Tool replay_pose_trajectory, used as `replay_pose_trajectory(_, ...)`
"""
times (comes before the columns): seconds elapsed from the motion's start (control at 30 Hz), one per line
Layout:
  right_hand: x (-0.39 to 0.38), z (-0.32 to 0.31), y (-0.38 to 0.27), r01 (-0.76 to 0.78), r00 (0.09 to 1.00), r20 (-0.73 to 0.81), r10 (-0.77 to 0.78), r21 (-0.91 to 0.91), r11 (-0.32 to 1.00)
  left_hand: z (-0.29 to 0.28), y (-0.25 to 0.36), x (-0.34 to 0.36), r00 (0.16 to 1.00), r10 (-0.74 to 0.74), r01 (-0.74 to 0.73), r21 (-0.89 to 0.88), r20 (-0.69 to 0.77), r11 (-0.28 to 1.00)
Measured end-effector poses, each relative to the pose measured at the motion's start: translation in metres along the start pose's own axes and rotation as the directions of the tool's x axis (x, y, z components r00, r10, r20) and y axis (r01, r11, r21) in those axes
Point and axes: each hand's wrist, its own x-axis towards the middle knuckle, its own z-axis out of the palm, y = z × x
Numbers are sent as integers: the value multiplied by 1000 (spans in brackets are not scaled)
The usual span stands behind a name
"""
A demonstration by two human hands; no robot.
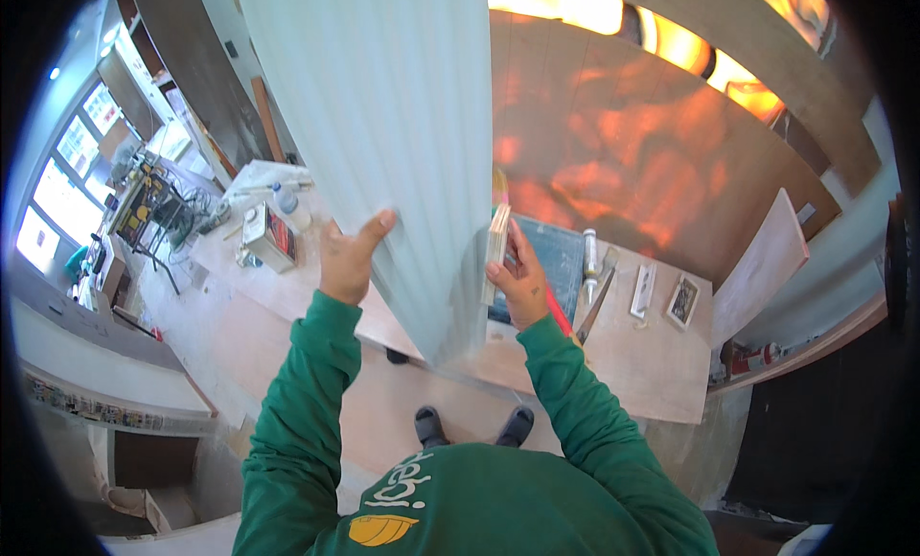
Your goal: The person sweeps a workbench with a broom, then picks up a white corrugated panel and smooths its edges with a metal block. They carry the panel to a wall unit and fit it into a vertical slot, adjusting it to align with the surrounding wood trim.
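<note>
A tall white ribbed panel (412,153) stands tilted in front of me, its lower corner near the table's front edge. My left hand (353,257) grips its left edge, thumb on the ribbed face and the other fingers mostly hidden behind. At the panel's right edge, my right hand (519,276) is closed around a narrow, cream-coloured layered block (497,238). The block lies along the panel edge; whether it touches cannot be made out. Beside my right wrist is a long red tool or handle (558,312), partly hidden by the sleeve.
On the wooden table (661,379) lie a dark blue sheet (551,244), a sealant tube (590,259), a handsaw (600,302) and two small trays (644,289). A metal can (268,236) and a bottle (290,205) stand left. A large brown board (613,125) rises behind.
</note>
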Motion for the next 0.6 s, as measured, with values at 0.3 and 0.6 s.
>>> replay_pose_trajectory(0.3, 197, 82, -249, 601, 799, 116, -590, -131, 788, -1, 17, -15, 997, -73, 73, -2, 37, 997)
replay_pose_trajectory(0.6, 262, 129, -430, 648, 761, 147, -631, -147, 747, 7, 25, -32, 994, 26, -26, -5, 108, 1000)
